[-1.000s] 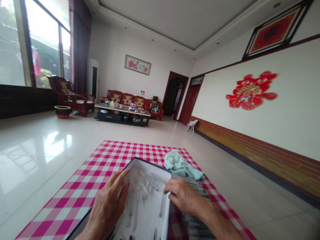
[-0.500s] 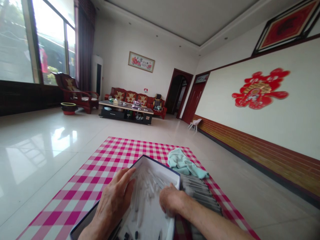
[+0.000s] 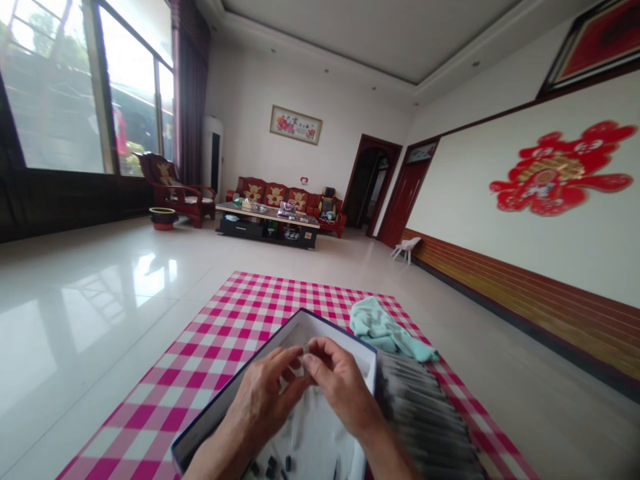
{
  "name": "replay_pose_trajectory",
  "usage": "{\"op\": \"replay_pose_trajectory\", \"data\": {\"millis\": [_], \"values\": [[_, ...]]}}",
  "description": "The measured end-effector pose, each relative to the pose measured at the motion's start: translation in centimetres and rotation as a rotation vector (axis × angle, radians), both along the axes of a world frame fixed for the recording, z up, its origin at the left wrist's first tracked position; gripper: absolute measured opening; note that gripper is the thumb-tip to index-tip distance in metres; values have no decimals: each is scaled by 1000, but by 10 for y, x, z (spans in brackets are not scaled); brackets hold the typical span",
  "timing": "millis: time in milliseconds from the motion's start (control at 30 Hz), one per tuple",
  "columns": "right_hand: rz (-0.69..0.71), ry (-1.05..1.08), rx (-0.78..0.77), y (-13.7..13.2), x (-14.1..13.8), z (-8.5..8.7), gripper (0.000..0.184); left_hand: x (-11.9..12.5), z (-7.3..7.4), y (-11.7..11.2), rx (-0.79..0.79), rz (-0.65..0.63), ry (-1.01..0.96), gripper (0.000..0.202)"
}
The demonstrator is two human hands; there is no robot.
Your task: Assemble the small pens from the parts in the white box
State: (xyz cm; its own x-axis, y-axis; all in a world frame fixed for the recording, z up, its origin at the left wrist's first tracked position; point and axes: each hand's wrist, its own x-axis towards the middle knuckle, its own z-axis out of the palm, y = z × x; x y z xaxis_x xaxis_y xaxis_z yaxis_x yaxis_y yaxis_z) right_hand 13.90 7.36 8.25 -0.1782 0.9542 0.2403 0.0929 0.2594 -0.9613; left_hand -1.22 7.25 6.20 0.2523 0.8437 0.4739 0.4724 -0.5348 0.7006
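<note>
My left hand (image 3: 267,390) and my right hand (image 3: 343,383) meet over a shallow white box with a dark blue rim (image 3: 376,363). Their fingertips are pinched together around something small and pale, too hidden to name. Inside the box lie clear, slender tubes (image 3: 298,427), partly covered by my hands. Small black pieces like caps (image 3: 271,467) lie at the box's near end. Right of the box is a row of dark, slim, pen-like sticks (image 3: 430,413), blurred.
Under the box spreads a pink and white checked cloth (image 3: 200,353). A crumpled mint-green cloth (image 3: 387,330) lies beyond the sticks. Farther off stand a low table (image 3: 265,223), a red wooden sofa (image 3: 275,193) and a small white chair (image 3: 406,248).
My right hand has lifted from the right side of the box and come to my left hand. The left fingers have closed toward it. The view has turned slightly left.
</note>
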Motion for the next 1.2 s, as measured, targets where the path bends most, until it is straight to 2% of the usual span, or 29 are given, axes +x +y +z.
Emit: {"op": "replay_pose_trajectory", "data": {"millis": [67,133,267,333,400,467,533,633,667,733,800,900,1000,1067,1133,1200], "values": [[-10,169,-72,-5,-12,-8,20,1,0,0,24,13,6,24],[-37,251,-109,-7,-20,-15,22,0,1,0,57,42,45,16],[-50,181,-87,-4,-19,-19,20,-2,2,0,59,74,162,21],[-23,10,-52,-4,-12,-17,15,-3,1,1,47,83,197,23],[29,-256,-43,-8,-3,-15,9,-5,-2,1,39,126,199,22],[89,-548,-83,-19,2,-15,9,-5,-4,2,28,174,187,29],[69,-808,-158,-32,2,-18,8,-6,-6,3,16,195,184,36],[-88,-1092,-303,-45,-10,-29,23,-6,-5,3,1,198,179,38],[-101,-1165,-345,-45,-16,-34,31,-6,-5,3,-10,199,170,37],[-24,-1315,-461,-38,-28,-45,41,-6,-4,2,-36,197,128,36],[66,-1388,-481,-26,-37,-53,39,-6,-5,2,-62,180,52,34],[121,-1402,-448,-18,-37,-57,30,-5,-5,2,-130,118,-98,29],[1,-1306,-362,-25,-19,-49,21,-4,-5,5,-267,34,-254,28],[-196,-1069,-174,-27,-1,-39,17,-5,-4,6,-323,2,-325,31],[-112,-817,-85,-23,16,-27,10,-5,-4,7,-331,-9,-359,35],[-36,-532,-132,-14,29,-16,9,-5,-4,7,-348,-38,-376,38]]}}
